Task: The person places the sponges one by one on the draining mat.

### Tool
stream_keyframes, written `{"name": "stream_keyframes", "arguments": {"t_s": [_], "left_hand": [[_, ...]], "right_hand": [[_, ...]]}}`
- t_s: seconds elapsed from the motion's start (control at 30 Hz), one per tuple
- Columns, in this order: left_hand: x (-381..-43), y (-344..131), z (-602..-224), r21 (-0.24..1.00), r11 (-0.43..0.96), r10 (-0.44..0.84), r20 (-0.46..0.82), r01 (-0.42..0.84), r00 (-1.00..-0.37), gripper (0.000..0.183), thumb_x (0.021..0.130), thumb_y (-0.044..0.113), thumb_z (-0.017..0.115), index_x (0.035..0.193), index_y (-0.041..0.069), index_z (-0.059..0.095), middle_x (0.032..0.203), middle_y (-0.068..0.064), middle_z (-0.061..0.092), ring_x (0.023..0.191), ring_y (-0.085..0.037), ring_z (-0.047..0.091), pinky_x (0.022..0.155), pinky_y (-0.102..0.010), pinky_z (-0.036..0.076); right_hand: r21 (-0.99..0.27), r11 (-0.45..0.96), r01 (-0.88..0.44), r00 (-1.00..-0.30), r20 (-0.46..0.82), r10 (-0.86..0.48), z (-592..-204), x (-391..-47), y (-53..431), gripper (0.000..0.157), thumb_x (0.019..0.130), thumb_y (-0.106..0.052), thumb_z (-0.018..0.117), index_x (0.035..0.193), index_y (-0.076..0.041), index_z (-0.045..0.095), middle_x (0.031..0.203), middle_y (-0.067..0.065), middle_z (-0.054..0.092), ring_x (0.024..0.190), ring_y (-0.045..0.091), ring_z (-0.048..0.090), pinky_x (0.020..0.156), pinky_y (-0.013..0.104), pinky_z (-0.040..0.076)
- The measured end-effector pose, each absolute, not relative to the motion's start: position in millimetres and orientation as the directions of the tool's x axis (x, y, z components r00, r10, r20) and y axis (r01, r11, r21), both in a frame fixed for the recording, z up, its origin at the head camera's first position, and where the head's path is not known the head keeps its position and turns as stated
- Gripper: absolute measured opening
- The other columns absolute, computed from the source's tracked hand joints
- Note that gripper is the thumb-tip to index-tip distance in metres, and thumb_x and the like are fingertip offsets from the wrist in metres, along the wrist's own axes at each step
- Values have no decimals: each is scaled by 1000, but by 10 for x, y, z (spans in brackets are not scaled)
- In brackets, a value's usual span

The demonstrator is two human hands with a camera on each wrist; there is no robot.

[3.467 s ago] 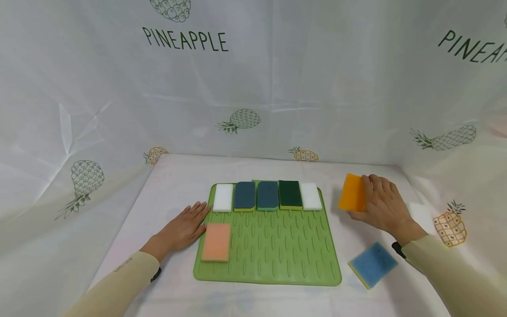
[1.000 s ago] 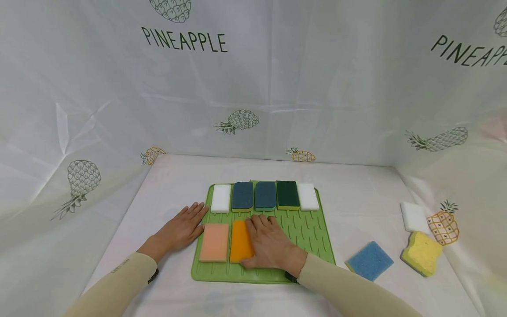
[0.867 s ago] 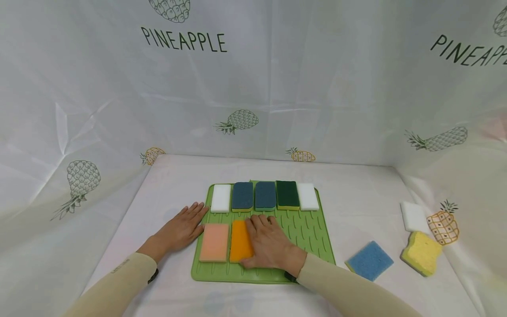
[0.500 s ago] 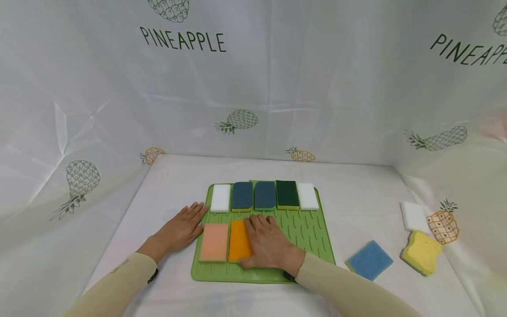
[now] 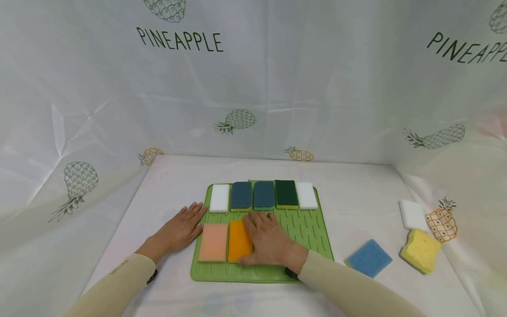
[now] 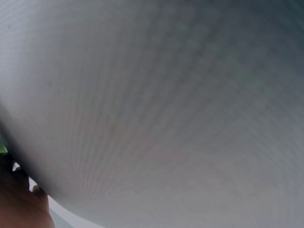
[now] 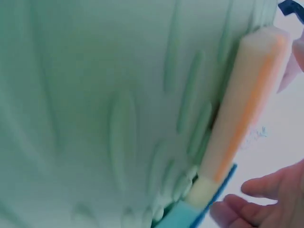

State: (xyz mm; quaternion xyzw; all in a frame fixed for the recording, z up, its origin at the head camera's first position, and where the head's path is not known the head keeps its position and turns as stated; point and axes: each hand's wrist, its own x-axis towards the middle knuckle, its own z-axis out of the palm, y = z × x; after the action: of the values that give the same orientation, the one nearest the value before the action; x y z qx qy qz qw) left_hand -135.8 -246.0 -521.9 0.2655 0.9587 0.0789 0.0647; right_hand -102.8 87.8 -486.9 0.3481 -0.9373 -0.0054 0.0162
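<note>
In the head view my right hand [image 5: 267,240] lies over the right side of an orange sponge [image 5: 238,244] on the ribbed green mat [image 5: 277,275]. Thumb and fingers stand spread at opposite ends of it; the right wrist view shows the fingers [image 7: 268,185] fairly straight, with a gap to the sponge. Beside it on the left lies a pink sponge [image 5: 214,242]. My left hand [image 5: 182,226] rests flat on the table, fingertips at the mat's left edge. The left wrist view is mostly blurred grey, with part of that hand at lower left.
Along the mat's far edge sit a white sponge [image 5: 219,198], two dark blue sponges [image 5: 241,194], a dark green sponge [image 5: 286,193] and another white one. Right of the mat lie a blue sponge [image 5: 369,258], a yellow sponge [image 5: 421,251] and a white block [image 5: 413,215].
My right hand has carried the orange sponge from the right side onto the mat, beside the pink one. Over the last second it has barely moved. The left hand has stayed put.
</note>
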Motion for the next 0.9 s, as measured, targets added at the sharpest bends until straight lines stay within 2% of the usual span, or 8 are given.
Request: {"name": "stream_keyframes", "arguments": {"t_s": [0.1, 0.27, 0.33, 0.4, 0.5, 0.57, 0.9], "left_hand": [[-1356, -2471, -5231, 185, 849, 516, -85, 496, -852, 64, 113, 36, 48, 166, 3, 30, 171, -19, 31, 159, -40, 28, 128, -60, 27], [-1354, -2471, -5226, 181, 849, 516, -78, 497, -853, 64, 113, 37, 47, 166, 4, 31, 171, -19, 32, 159, -41, 29, 127, -61, 28], [-1352, -2466, -5219, 181, 850, 515, -78, 495, -854, 64, 113, 37, 46, 166, 4, 31, 171, -19, 32, 159, -40, 29, 128, -60, 28], [-1350, -2462, -5212, 183, 849, 514, -77, 495, -854, 64, 113, 37, 47, 166, 4, 31, 171, -19, 32, 159, -40, 30, 128, -60, 28], [-1346, -2450, -5202, 181, 847, 518, -75, 499, -852, 64, 113, 36, 47, 165, 3, 32, 171, -19, 33, 158, -41, 31, 127, -60, 28], [-1343, -2442, -5195, 178, 845, 522, -71, 504, -850, 63, 113, 36, 47, 165, 3, 32, 170, -19, 34, 158, -41, 32, 127, -60, 29], [-1341, -2440, -5190, 190, 852, 511, -95, 488, -854, 64, 113, 34, 48, 166, 3, 30, 171, -20, 31, 160, -40, 28, 128, -60, 26]], "right_hand": [[26, 731, -682, -722, 137, -678, -4811, -1088, 976, 106, 86, -89, 56, 154, -8, 51, 150, 13, 56, 133, 31, 57, 105, 54, 50], [46, 672, -739, -622, 338, -707, -4753, -1242, 1262, 83, 95, -71, 64, 145, -5, 59, 138, 12, 61, 120, 29, 60, 98, 49, 51], [57, 660, -749, -590, 394, -704, -4743, -1305, 1409, 75, 100, -66, 61, 143, -4, 60, 135, 14, 62, 118, 30, 61, 97, 48, 50], [83, 660, -747, -569, 432, -699, -4746, -1368, 1578, 70, 105, -63, 52, 140, -4, 61, 133, 14, 63, 118, 31, 61, 96, 49, 51], [117, 674, -730, -565, 452, -691, -4743, -1450, 1883, 71, 110, -62, 36, 138, -2, 62, 131, 16, 64, 117, 34, 61, 97, 51, 52], [139, 686, -715, -566, 461, -684, -4740, -1506, 2121, 72, 111, -62, 32, 135, -1, 63, 128, 17, 64, 115, 36, 62, 96, 53, 52], [242, 750, -616, -584, 499, -641, -4618, -1631, 3554, 74, 114, -56, 28, 124, 7, 65, 116, 24, 66, 105, 45, 63, 83, 59, 52]]}}
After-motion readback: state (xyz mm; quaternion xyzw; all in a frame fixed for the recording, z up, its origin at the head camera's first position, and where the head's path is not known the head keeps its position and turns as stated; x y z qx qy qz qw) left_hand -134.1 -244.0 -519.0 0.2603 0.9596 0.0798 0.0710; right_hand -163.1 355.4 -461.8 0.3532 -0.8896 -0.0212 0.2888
